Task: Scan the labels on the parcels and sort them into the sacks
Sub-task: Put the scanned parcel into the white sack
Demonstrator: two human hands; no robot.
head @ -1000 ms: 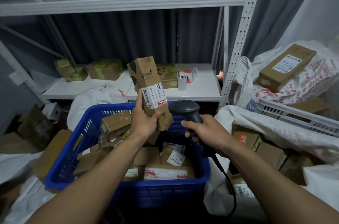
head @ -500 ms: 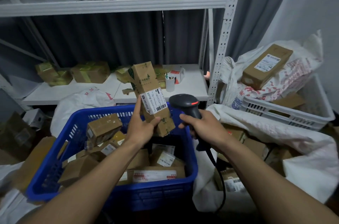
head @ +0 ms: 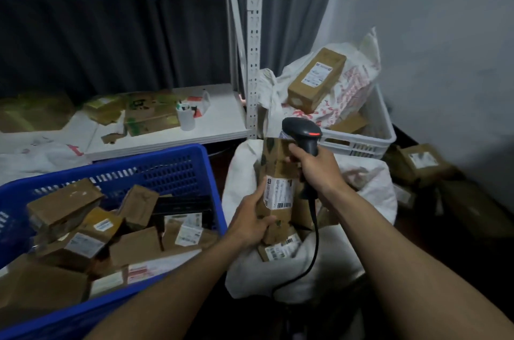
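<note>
At the left edge of my view, the blue plastic crate (head: 178, 164) is well filled with loose brown cartons (head: 64, 206), many with white labels showing, so I judge that most of the sorting lies ahead. Behind its far rim, the white shelf (head: 217, 128) carries more cartons and a white cup (head: 186, 118) towards its right edge. Just past the crate's right rim, my left hand (head: 250, 217) grips the lower end of a tall brown parcel (head: 278, 170). The thumb is wrapped across the front under the shipping label (head: 279, 192), and the fingers are out of sight behind. The parcel stands nearly upright over the open mouth of the white sack (head: 278, 278); I cannot tell whether its foot touches anything below. My right hand (head: 319, 170) is curled round the handle of the black barcode scanner (head: 303, 131), knuckles against the parcel's upper right edge. The scanner's head sits at the parcel's top end and is not aimed at the label, so I take the scan as done and the drop into the sack as the step in hand. Near the front of the sack's mouth lies a labelled carton (head: 278, 250) with others around it, so some parcels are already sorted. Further right, a white crate (head: 386, 128) holds a printed sack with a long carton (head: 317, 78) on top, and more parcels (head: 422, 161) lie on the floor by the wall.
</note>
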